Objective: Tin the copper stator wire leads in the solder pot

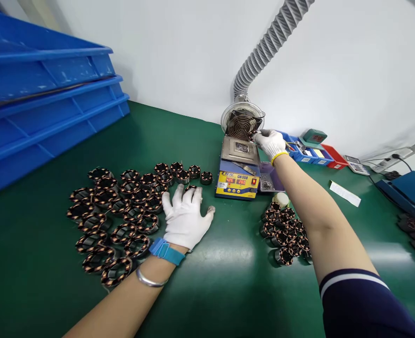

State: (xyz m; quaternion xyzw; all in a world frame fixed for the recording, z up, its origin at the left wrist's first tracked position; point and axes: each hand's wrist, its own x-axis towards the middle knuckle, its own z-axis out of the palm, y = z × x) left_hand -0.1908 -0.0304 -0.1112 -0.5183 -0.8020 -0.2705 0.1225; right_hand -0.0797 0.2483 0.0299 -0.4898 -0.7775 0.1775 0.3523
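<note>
My left hand, in a white glove, lies palm down with fingers spread. Its fingertips touch or hover over a small copper-wound motor stator, mostly covered by them. To its left stand many more stators in a loose cluster. My right hand, gloved too, is closed on a stator, of which only a dark, coppery edge shows. It is held just above and behind the solder pot, whose yellow and blue front carries red digits. Tweezers or a similar metal tool lie on the pot's front ledge.
Behind the pot stands a round fan grille under a grey duct hose. A purple tray, a white-lidded jar and a second stator group sit rightward. Blue crates are stacked left; small bins line the wall.
</note>
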